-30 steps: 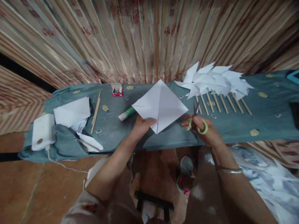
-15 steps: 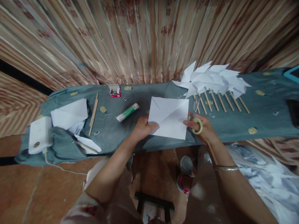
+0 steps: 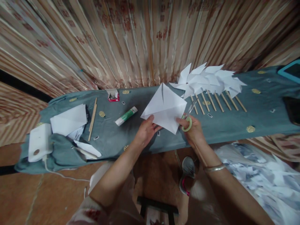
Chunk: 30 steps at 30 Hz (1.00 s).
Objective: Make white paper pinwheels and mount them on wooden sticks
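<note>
A square white paper sheet, creased and with a slit running in from its top corner, is turned like a diamond above the cloth. My left hand pinches its lower left edge, thumb on top. At its right corner my right hand grips the paper and also holds scissors with pale green handles, blades pointing up and away. Just beyond the scissors lie several white paper pinwheels in an overlapping row, their wooden sticks toward me.
On the green cloth are a glue tube, a red box of pins, loose sticks, stacked paper and a white corded device. A bag of paper scraps sits lower right.
The sheet has been rotated so that one corner points away from me. My right hand has moved left with the scissors, and my left hand has shifted its hold along the lower edge.
</note>
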Each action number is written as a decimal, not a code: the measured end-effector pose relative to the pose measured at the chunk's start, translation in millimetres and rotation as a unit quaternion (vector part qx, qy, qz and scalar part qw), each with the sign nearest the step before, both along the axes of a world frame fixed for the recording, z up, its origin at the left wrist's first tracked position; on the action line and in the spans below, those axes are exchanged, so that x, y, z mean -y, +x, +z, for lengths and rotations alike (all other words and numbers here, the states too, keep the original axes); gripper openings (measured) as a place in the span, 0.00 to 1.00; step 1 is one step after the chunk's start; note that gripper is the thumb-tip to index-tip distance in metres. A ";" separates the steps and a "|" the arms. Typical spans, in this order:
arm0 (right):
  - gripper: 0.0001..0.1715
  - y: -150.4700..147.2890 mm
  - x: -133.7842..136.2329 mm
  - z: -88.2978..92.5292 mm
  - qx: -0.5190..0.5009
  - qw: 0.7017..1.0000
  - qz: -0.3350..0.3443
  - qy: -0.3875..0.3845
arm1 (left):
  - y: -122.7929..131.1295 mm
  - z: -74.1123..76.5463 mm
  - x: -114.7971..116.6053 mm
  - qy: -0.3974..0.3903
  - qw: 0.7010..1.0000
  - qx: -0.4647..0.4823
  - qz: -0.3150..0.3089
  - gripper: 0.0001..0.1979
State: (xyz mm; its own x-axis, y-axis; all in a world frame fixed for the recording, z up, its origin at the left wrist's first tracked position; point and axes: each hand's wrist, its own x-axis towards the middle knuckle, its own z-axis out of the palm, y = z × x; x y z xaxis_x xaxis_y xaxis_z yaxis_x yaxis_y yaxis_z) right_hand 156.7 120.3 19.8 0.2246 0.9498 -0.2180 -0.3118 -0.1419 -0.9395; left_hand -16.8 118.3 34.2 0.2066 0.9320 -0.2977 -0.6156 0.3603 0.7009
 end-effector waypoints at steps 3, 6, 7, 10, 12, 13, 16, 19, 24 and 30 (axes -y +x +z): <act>0.21 -7.8 1.3 -1.8 0.011 1.000 0.013 0.016 | 8.6 -1.7 -1.2 -0.016 0.999 0.015 0.041 0.23; 0.22 -10.0 3.0 -2.4 0.039 0.999 0.026 0.027 | 12.3 -1.9 -5.4 -0.052 0.993 0.023 0.105 0.17; 0.21 -9.9 3.7 -2.1 0.054 0.998 0.035 0.028 | 11.8 -1.5 -7.2 -0.060 0.991 0.027 0.118 0.15; 0.22 -8.3 6.6 1.1 0.086 0.993 0.084 0.014 | 5.1 -0.1 -13.8 -0.071 0.987 0.033 0.139 0.10; 0.25 -6.6 9.9 4.2 0.087 0.989 0.121 -0.004 | -2.7 1.0 -19.1 -0.072 0.985 0.035 0.156 0.08; 0.26 -5.6 12.0 5.5 0.084 0.986 0.143 -0.013 | -7.1 1.6 -21.7 -0.072 0.983 0.037 0.166 0.07; 0.31 -2.2 19.9 8.2 0.080 0.966 0.245 -0.029 | -19.1 3.6 -28.2 -0.069 0.978 0.047 0.192 0.06; 0.32 -1.3 28.9 10.3 0.071 0.927 0.367 -0.032 | -26.3 6.1 -31.3 -0.065 0.974 0.046 0.212 0.07; 0.33 -6.7 38.1 16.1 0.100 0.892 0.438 -0.054 | -28.3 8.6 -31.0 -0.065 0.971 0.046 0.227 0.15; 0.32 -10.4 36.2 14.0 0.114 0.895 0.426 -0.062 | -26.1 8.9 -29.1 -0.065 0.973 0.040 0.218 0.12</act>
State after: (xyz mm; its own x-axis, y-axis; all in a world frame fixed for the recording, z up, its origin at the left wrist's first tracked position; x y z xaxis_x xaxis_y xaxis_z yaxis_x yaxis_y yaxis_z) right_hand 146.3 84.0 33.7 -0.5177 0.7695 -0.3740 0.1575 -0.3439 -0.9257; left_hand -42.9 147.4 43.1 -0.1727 0.8915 -0.4187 -0.7800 0.1358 0.6109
